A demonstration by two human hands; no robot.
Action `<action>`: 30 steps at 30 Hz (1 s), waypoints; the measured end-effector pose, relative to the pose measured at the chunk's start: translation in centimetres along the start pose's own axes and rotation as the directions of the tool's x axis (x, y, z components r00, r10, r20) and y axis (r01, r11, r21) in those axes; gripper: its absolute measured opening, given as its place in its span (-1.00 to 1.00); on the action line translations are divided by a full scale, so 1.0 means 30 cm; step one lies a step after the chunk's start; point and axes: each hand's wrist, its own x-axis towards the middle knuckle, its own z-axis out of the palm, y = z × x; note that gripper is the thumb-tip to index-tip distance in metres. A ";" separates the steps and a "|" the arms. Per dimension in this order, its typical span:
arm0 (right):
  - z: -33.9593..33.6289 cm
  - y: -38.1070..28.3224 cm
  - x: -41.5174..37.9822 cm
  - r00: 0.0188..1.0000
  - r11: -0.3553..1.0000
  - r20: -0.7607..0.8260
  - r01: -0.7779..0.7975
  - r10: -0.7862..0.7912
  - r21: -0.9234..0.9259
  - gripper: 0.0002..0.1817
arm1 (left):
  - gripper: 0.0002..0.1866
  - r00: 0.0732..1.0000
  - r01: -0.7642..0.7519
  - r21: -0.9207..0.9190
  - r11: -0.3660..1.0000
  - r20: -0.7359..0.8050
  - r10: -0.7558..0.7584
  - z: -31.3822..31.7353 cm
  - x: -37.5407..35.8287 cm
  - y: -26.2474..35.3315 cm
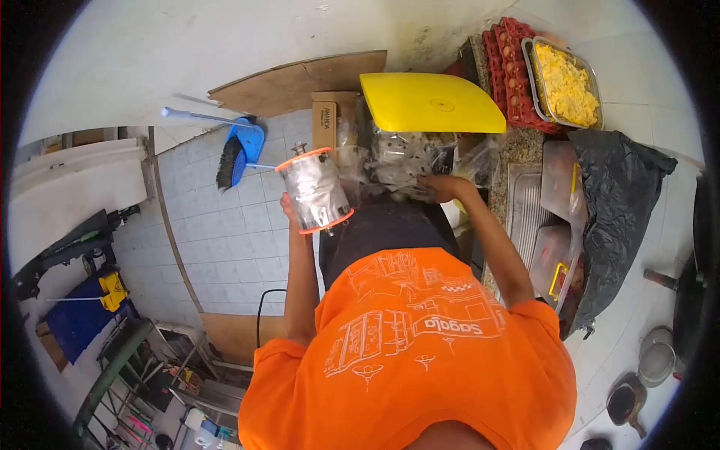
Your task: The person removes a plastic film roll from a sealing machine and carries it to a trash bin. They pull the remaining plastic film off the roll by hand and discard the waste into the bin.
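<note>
My left hand (289, 207) grips the side of a shiny silver cylinder (315, 191) with orange rims at both ends and small metal fittings. The cylinder is tilted, and most of my left fingers are hidden behind it. My right hand (441, 187) is closed at the near edge of a clear plastic bag (409, 156) with dark spots; its fingertips are partly hidden. Above the bag lies a yellow lid or board (435, 103). A brown cardboard box (325, 124) stands just left of the bag.
A stone counter (523, 154) on the right bears red egg trays (516, 75), a clear container of yellow food (566, 84) and a metal sink (523, 199) beside black plastic (622, 217). On the left, a blue dustpan (251, 141) and brush (229, 163) rest on the tiled floor.
</note>
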 end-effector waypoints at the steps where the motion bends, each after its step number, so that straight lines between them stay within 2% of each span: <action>1: -0.101 -0.018 0.024 1.000 1.000 -0.005 0.005 -0.006 -0.001 -0.54 | 0.02 1.000 0.008 -0.013 1.000 0.004 -0.008 0.014 0.006 0.006; 2: -0.294 -0.110 0.034 0.967 0.955 0.118 -0.242 0.224 0.170 -0.48 | 0.02 1.000 0.019 -0.027 0.999 -0.004 -0.019 0.022 0.005 0.010; 3: -0.453 -0.200 0.033 0.868 0.822 0.280 -0.485 0.411 0.297 -0.40 | 0.01 0.999 0.031 -0.031 0.999 -0.020 -0.032 0.032 -0.001 0.011; 4: -0.541 -0.281 -0.002 0.953 0.805 0.039 -0.276 0.301 0.526 -0.34 | 0.01 0.998 0.046 -0.032 0.998 -0.036 -0.047 0.036 -0.004 0.007; 5: -0.581 -0.352 -0.020 0.946 0.738 -0.231 -0.013 0.229 0.675 -0.27 | 0.01 0.997 0.066 -0.020 0.998 -0.045 -0.066 0.049 -0.002 0.006; 6: -0.567 -0.412 0.048 0.838 0.790 -0.537 0.261 0.100 0.555 -0.29 | 0.00 0.994 0.088 -0.009 0.996 -0.069 -0.088 0.066 -0.005 -0.003; 7: -0.536 -0.451 0.104 0.629 0.801 -0.776 0.485 -0.040 0.351 -0.29 | 0.00 0.987 0.119 0.027 0.993 -0.109 -0.116 0.095 -0.010 -0.004; 8: -0.502 -0.452 0.113 0.626 0.802 -0.779 0.482 -0.032 0.353 -0.29 | 0.00 0.974 0.168 0.095 0.981 -0.172 -0.150 0.139 -0.011 0.013; 9: -0.480 -0.451 0.128 0.808 0.625 -0.586 0.486 -0.055 0.611 -0.29 | -0.01 0.947 0.242 0.184 0.953 -0.257 -0.191 0.198 -0.009 0.048; 10: -0.472 -0.450 0.140 0.920 0.421 -0.362 0.390 -0.148 0.819 -0.28 | -0.01 0.909 0.341 0.272 0.900 -0.340 -0.242 0.264 -0.006 0.104; 11: -0.454 -0.459 0.113 0.936 0.567 -0.352 0.290 0.001 0.771 -0.46 | -0.15 0.872 0.429 0.346 0.834 -0.398 -0.283 0.317 0.005 0.161; 12: -0.431 -0.487 0.102 0.938 0.570 -0.346 0.286 -0.003 0.771 -0.46 | -0.15 0.872 0.426 0.341 0.838 -0.400 -0.281 0.370 0.007 0.183; 14: -0.397 -0.530 0.087 0.920 0.401 -0.370 0.291 0.133 0.869 -0.57 | -0.26 0.850 0.471 0.538 0.699 -0.488 -0.196 0.433 0.004 0.197; 15: -0.407 -0.532 0.075 0.916 0.612 -0.354 0.172 0.189 0.772 -0.63 | -0.29 0.882 0.437 0.659 0.613 -0.449 -0.145 0.429 0.007 0.192; 16: -0.410 -0.540 0.076 0.916 0.611 -0.357 0.177 0.185 0.771 -0.63 | -0.29 0.882 0.436 0.661 0.611 -0.451 -0.141 0.390 0.014 0.194; 18: -0.401 -0.566 0.067 0.836 0.474 -0.472 0.307 0.280 0.825 -0.66 | -0.16 0.888 0.420 0.529 0.738 -0.407 -0.214 0.264 0.018 0.178; 19: -0.434 -0.581 0.039 0.834 0.474 -0.474 0.309 0.282 0.825 -0.66 | -0.03 0.901 0.380 0.478 0.792 -0.384 -0.201 0.227 0.024 0.160; 20: -0.506 -0.604 -0.017 0.820 0.549 -0.515 0.318 0.250 0.773 -0.68 | -0.03 0.901 0.382 0.479 0.791 -0.384 -0.203 0.190 0.023 0.144; 21: -0.581 -0.628 -0.079 0.805 0.623 -0.553 0.324 0.213 0.712 -0.70 | 0.04 0.926 0.304 0.318 0.898 -0.319 -0.201 0.151 0.027 0.130; 22: -0.639 -0.656 -0.151 0.830 0.494 -0.486 0.313 0.273 0.811 -0.74 | 0.11 0.949 0.226 0.138 0.964 -0.253 -0.186 0.108 0.037 0.114; 23: -0.702 -0.681 -0.234 0.852 0.352 -0.413 0.297 0.322 0.887 -0.76 | 0.18 0.981 0.068 0.238 0.969 -0.190 -0.023 0.066 0.068 0.068; 25: -0.857 -0.697 -0.440 0.785 0.651 -0.501 0.170 0.364 0.740 -0.80 | 0.19 0.996 -0.017 0.069 0.997 -0.091 0.023 0.032 0.097 0.056; 26: -0.930 -0.709 -0.553 0.777 0.644 -0.477 0.123 0.411 0.755 -0.81 | 0.20 0.998 -0.006 0.007 1.000 -0.055 0.007 0.034 0.105 0.062; 27: -0.910 -0.704 -0.633 0.579 0.683 -0.643 0.191 0.501 0.705 -0.80 | 0.21 1.000 0.017 -0.040 0.999 -0.018 -0.018 0.035 0.109 0.072; 28: -0.880 -0.677 -0.729 0.271 0.753 -0.767 0.175 0.582 0.634 -0.80 | 0.21 0.998 0.052 -0.068 0.996 0.020 -0.051 0.036 0.112 0.076; 29: -0.935 -0.637 -0.869 0.310 0.851 -0.814 0.028 0.491 0.524 -0.86 | 0.22 0.993 0.099 -0.095 0.991 0.069 -0.092 0.038 0.116 0.083; 30: -0.907 -0.540 -1.023 0.127 0.872 -0.865 -0.015 0.486 0.488 -0.86 | 0.23 0.982 0.158 -0.109 0.981 0.124 -0.144 0.046 0.119 0.088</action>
